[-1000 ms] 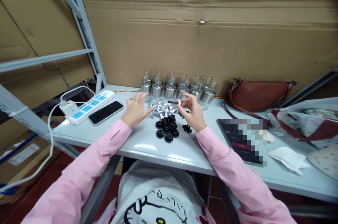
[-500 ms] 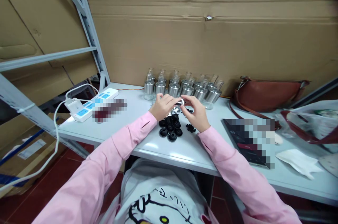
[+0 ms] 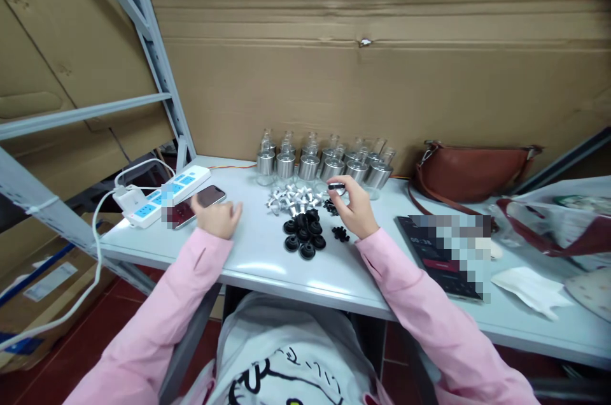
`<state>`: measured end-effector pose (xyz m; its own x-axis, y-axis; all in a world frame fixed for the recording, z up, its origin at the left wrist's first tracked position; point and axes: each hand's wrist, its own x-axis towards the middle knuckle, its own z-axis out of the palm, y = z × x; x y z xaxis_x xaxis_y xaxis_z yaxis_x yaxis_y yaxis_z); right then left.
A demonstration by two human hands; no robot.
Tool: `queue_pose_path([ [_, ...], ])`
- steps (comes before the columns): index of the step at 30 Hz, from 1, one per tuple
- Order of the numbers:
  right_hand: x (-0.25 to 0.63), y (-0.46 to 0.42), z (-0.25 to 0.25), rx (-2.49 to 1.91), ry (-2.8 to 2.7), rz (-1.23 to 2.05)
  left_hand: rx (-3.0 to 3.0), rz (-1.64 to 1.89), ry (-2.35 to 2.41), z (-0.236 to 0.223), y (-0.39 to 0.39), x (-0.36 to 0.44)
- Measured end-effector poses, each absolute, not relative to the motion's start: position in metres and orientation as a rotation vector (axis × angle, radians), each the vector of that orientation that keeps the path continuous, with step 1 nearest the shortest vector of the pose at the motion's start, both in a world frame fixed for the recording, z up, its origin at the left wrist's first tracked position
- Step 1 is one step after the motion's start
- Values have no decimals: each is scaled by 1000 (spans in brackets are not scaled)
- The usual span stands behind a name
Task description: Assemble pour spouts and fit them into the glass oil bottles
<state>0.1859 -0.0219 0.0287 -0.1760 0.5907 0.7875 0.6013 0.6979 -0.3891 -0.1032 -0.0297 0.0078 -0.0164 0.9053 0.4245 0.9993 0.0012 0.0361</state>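
My left hand (image 3: 217,218) is at the near right edge of a phone (image 3: 212,195), its index finger reaching onto it and its thumb held apart. That hand holds nothing that I can see. Between the fingertips of my right hand (image 3: 354,206) is a small black and silver part (image 3: 337,186), partly covered by the fingers. Below and left of it lies a heap of silvery parts (image 3: 292,198). Nearer to me sit several round black stepped caps (image 3: 305,234). Tiny black pieces (image 3: 340,234) form a small cluster beside them.
Behind the heaps stand rows of glass bottles with metal sleeves (image 3: 309,166). A white power strip (image 3: 184,182) lies at the left. To the right are a dark tablet (image 3: 420,246), a brown bag (image 3: 472,172) and a white tissue (image 3: 529,287). Cardboard (image 3: 305,80) backs the table.
My left hand came right to the part in my right hand, then moved away left to the phone. The phone, dark at first, now shows a partly lit screen. My right hand keeps the part.
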Motion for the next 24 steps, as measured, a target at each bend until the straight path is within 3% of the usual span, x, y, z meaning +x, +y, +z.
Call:
queue_pose_path([
  [5,183,-23,30,-924,-1833,-36,-1865,-119,-2259,-8,-27,-147],
  [13,182,-24,31,-918,-1829,-18,-1853,-86,-2278,-5,-28,-138],
  [20,181,-25,29,-977,-1773,53,-2307,-761,-1453,24,-37,-62],
  [24,180,-25,25,-1027,-1747,113,-2486,-922,-989,35,-27,3],
])
